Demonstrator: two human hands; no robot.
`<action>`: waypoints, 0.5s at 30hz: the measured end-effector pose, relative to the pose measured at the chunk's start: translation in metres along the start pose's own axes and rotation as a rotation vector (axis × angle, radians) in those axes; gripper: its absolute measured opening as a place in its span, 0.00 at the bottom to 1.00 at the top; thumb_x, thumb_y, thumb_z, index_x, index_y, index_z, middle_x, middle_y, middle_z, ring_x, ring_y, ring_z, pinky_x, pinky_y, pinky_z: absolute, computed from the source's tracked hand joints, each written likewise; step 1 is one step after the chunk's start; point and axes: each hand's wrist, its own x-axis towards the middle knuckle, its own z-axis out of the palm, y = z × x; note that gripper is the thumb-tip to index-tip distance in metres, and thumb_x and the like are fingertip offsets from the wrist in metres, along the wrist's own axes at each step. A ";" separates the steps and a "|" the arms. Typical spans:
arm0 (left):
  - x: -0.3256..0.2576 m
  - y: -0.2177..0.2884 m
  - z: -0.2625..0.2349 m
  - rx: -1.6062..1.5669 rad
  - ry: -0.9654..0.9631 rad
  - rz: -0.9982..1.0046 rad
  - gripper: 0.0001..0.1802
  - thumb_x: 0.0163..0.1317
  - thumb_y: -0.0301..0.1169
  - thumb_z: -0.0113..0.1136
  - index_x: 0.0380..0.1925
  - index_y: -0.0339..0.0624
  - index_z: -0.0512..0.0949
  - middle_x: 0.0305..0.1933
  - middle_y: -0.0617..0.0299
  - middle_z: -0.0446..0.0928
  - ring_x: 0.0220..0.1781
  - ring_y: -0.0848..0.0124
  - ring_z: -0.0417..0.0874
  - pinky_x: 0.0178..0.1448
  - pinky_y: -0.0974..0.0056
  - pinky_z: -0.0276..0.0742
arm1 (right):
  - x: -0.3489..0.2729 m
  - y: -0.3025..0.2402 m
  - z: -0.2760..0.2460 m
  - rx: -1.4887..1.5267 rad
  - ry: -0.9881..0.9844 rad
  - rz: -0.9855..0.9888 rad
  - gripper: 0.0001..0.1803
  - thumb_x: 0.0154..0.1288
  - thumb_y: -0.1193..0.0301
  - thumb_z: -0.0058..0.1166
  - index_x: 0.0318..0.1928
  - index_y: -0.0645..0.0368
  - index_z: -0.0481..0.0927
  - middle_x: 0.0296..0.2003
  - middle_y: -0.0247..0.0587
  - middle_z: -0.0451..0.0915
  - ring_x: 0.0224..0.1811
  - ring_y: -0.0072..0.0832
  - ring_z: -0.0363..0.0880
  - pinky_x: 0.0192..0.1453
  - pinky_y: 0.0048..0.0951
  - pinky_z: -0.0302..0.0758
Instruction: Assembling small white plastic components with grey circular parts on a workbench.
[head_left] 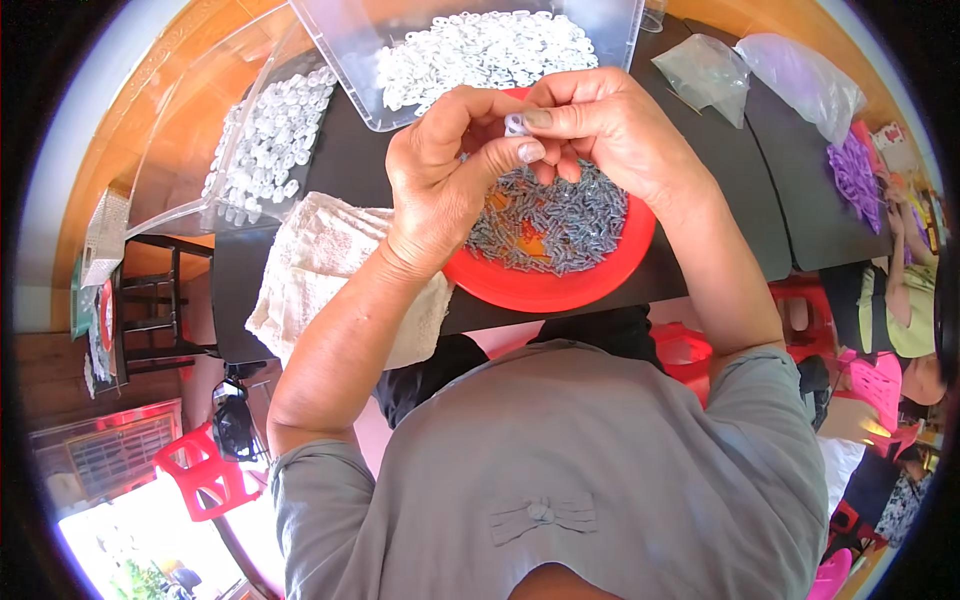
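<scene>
Above the red basin (560, 296), my left hand (440, 165) and my right hand (615, 125) meet at the fingertips. Pinched between them is a small white plastic piece (515, 124) with a darker middle; both thumbs press on it, and fingers hide part of it. Many short grey screw-like pieces (575, 225) fill the basin, with some orange bottom showing through. Just beyond my hands, a clear plastic bin (355, 95) contains a heap of small white ring-shaped pieces (485, 55).
A folded cream cloth (310, 262) lies beside my left forearm. Farther left, whitish pieces (268, 135) sit in another clear container (165, 165). Plastic bags (705, 75) and a purple bundle (853, 180) are on the dark table (740, 215). Another person (905, 315) is at the far right.
</scene>
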 end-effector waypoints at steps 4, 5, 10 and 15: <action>-0.002 0.000 -0.001 0.022 -0.021 0.041 0.12 0.57 0.17 0.65 0.40 0.31 0.76 0.34 0.57 0.82 0.34 0.74 0.84 0.40 0.71 0.81 | -0.001 0.001 0.003 0.064 -0.034 0.000 0.10 0.65 0.69 0.58 0.35 0.66 0.80 0.23 0.36 0.79 0.21 0.23 0.79 0.20 0.16 0.69; -0.002 0.000 -0.001 0.023 -0.023 0.040 0.12 0.57 0.17 0.65 0.40 0.31 0.76 0.34 0.57 0.82 0.34 0.74 0.84 0.40 0.71 0.81 | -0.001 0.001 0.003 0.067 -0.033 -0.001 0.10 0.65 0.69 0.58 0.35 0.66 0.80 0.23 0.36 0.79 0.21 0.23 0.79 0.20 0.16 0.69; -0.003 0.006 0.000 -0.034 -0.053 0.084 0.10 0.57 0.17 0.65 0.39 0.31 0.76 0.31 0.56 0.81 0.31 0.70 0.86 0.37 0.69 0.83 | -0.002 0.003 0.000 0.163 -0.130 0.010 0.10 0.63 0.70 0.59 0.33 0.67 0.80 0.24 0.39 0.81 0.20 0.22 0.79 0.18 0.15 0.66; -0.003 0.011 0.000 -0.113 -0.060 0.041 0.10 0.57 0.17 0.64 0.38 0.31 0.76 0.30 0.55 0.81 0.31 0.68 0.86 0.38 0.68 0.84 | -0.003 0.005 0.002 0.252 -0.148 0.018 0.09 0.64 0.70 0.59 0.34 0.66 0.79 0.23 0.37 0.79 0.19 0.20 0.76 0.18 0.15 0.62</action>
